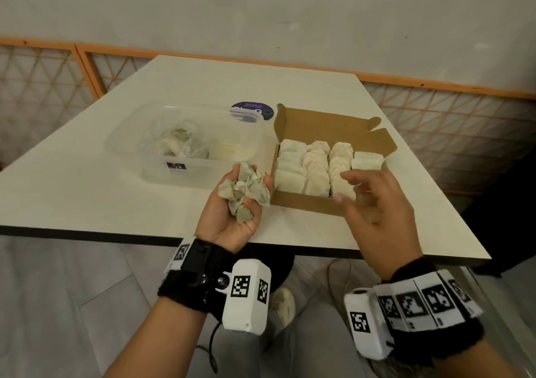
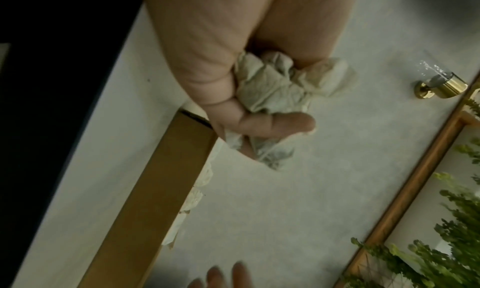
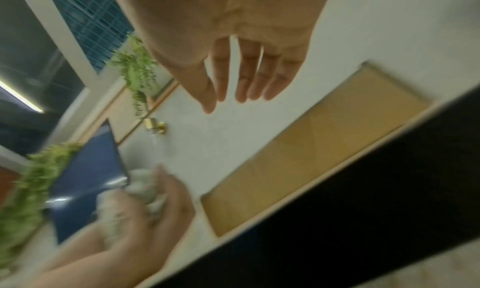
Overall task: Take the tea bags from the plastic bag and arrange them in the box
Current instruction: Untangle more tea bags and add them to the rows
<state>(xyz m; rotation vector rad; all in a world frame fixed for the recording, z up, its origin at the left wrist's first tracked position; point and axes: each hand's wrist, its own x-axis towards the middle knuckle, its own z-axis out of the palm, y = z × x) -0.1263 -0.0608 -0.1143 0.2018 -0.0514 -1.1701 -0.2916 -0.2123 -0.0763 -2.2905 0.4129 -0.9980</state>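
we've got the left hand (image 1: 232,203) palm-up above the surface (image 1: 87,192), grip curled round a crumpled bunch of tea bags (image 1: 246,192) just left of the cardboard box (image 1: 304,203). the right hand (image 1: 374,203) hovers over the box's near edge, fingers relaxed, grip released, above rows of packed tea bags (image 1: 316,166). the plastic bag (image 1: 179,142) sits in a clear tub (image 1: 150,171).

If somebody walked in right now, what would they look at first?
Probably the left hand, palm up above the white table, gripping a crumpled clump of pale tea bags. Just right of it sits the open brown cardboard box, with rows of white tea bags packed inside. The right hand hovers open over the box's near edge.
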